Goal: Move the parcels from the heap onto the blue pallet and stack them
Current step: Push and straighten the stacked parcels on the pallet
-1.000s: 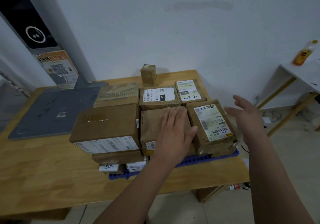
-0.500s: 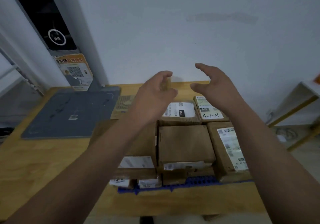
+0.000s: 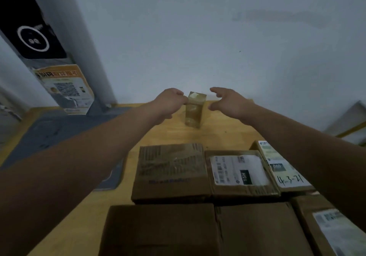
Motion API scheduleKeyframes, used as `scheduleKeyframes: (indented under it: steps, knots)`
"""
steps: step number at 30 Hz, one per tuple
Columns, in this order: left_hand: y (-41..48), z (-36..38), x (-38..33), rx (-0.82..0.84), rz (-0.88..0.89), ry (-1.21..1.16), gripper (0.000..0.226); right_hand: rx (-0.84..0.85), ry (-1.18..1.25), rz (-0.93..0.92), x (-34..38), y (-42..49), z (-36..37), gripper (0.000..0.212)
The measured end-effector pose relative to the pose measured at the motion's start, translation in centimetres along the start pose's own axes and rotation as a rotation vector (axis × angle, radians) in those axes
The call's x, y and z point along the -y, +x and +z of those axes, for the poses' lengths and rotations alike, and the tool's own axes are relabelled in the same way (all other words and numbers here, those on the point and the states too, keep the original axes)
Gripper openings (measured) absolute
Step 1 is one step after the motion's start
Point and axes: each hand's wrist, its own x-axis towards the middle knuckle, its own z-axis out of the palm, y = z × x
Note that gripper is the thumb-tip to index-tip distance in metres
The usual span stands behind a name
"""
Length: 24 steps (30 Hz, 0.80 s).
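a small parcel (image 3: 195, 109), wrapped in glossy tape, is seen standing upright on the wooden table (image 3: 223, 134) at its far edge, close to the wall (image 3: 198, 37). its long axis runs vertically. it lies directly between the two hands. the left hand (image 3: 170, 103) is on its left, with curled fingers touching the upper left edge. the right hand (image 3: 227, 102) is held just to its right, fingers spread and relaxed, with a gap left to the parcel. whether the left hand's fingers are actually clamped on the parcel cannot be told; only contact at the edge is shown. the left hand is judged the nearer one, so a squeeze from both sides would need the right hand brought leftward.

the stacked parcels (image 3: 255, 230) lie nearer, well apart from the small one; the blue pallet is not in view. on one white label (image 3: 239, 171) "15h" can be read, and on the label to its right (image 3: 285, 168) "4-3-21" is handwritten. blue print on the brown box (image 3: 170, 172) left of these is too blurred to be read. a poster (image 3: 65, 89) with a qr code is fixed to the pillar (image 3: 93, 57) at far left.
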Motion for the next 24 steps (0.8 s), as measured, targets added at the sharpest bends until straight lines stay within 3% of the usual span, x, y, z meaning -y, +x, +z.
scheduleKeyframes:
  steps: [6, 10, 20, 24]
  knots:
    - [9.3, 1.9, 3.8, 0.047, -0.113, -0.082, 0.034, 0.025, 0.265, 0.299, -2.7, 8.0, 4.0, 0.073]
    - [13.5, 4.1, 5.4, 0.056, -0.121, -0.106, 0.029, -0.012, 0.385, 0.385, -3.9, 11.9, 6.6, 0.081]
    - [19.6, 6.1, 6.1, 0.087, -0.146, -0.160, 0.074, -0.037, 0.647, 0.488, -5.4, 16.4, 8.9, 0.040]
    - [20.5, 6.1, 7.0, 0.024, -0.171, -0.175, 0.075, -0.029, 0.750, 0.520, -5.4, 15.9, 8.9, 0.040]
